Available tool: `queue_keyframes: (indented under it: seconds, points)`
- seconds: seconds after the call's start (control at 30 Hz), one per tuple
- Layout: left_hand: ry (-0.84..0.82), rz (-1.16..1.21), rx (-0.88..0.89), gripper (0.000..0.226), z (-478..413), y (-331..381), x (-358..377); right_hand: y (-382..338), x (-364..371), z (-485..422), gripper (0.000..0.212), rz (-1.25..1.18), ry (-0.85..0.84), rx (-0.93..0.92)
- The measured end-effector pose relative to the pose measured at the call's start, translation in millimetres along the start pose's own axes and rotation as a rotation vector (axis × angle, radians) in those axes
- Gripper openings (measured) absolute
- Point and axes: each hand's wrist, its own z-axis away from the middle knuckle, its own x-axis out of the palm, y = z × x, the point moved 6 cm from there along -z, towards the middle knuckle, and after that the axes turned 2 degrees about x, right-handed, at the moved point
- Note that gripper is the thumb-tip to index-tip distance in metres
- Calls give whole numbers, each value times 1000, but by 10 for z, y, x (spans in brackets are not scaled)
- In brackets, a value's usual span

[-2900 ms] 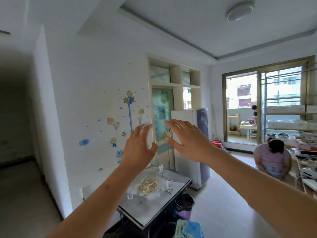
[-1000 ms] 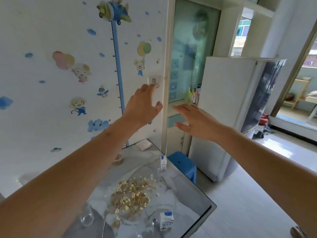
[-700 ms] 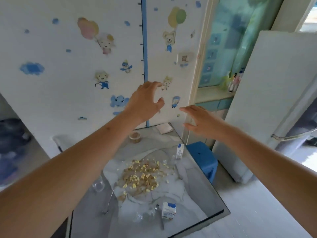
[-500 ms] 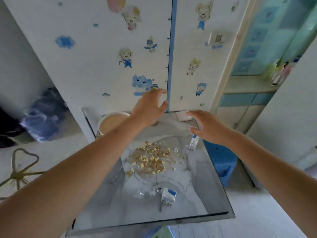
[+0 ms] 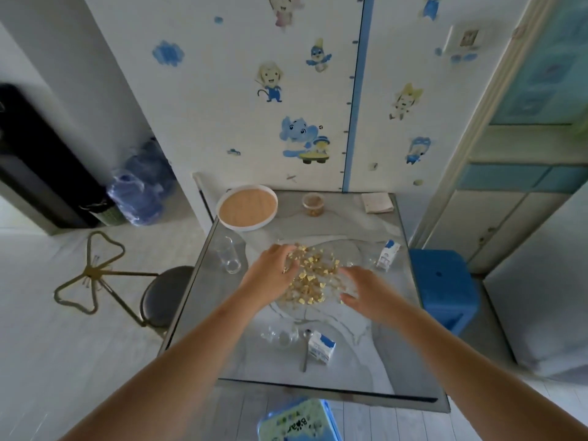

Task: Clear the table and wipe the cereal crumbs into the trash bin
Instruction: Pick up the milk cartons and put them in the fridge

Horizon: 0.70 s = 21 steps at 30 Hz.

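A pile of yellow cereal pieces point(image 5: 310, 275) lies on what looks like a clear round plate point(image 5: 345, 249) in the middle of the grey marble-patterned table point(image 5: 366, 367). My left hand point(image 5: 270, 273) is at the pile's left edge with its fingers bent down onto the cereal. My right hand point(image 5: 362, 289) is at the right edge, fingers stretched out and slightly blurred. Whether either hand grips the plate's rim is hidden. No trash bin is in view.
On the table: a round white tray point(image 5: 247, 206), a small cereal cup point(image 5: 313, 203), a folded cloth point(image 5: 377, 202), a tall glass point(image 5: 229, 254), two milk cartons point(image 5: 388, 254) point(image 5: 322, 346), a spoon point(image 5: 306, 348). A blue stool point(image 5: 444, 288) stands right, a black stool point(image 5: 162, 294) left.
My view tipped from the wall down onto the table. Both hands came down from in front of the wall to either side of the cereal pile.
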Motion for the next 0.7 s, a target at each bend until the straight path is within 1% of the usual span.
queue_keyframes:
  seconds: [0.1,0.17,0.27,0.4,0.47,0.6,0.7]
  points:
    - [-39,14,-55,46,65,-223,191,-25,284,-16,62,-17,-44,23]
    - [-67,36,-101,46,136,-369,351,-63,479,-13,60,-24,-38,47]
    - [-109,50,-190,48,263,-654,647,-178,846,-15,50,-73,-16,105]
    - [-173,93,-322,47,459,-1051,1121,-244,1497,-1,37,-163,-58,222]
    - [-189,132,-366,47,540,-1216,1329,-235,1794,18,38,-163,-74,288]
    - [-187,150,-413,44,614,-1497,1607,-96,2041,17,48,-37,75,389]
    - [-180,144,-411,43,604,-1640,1757,85,2176,-67,55,32,99,429]
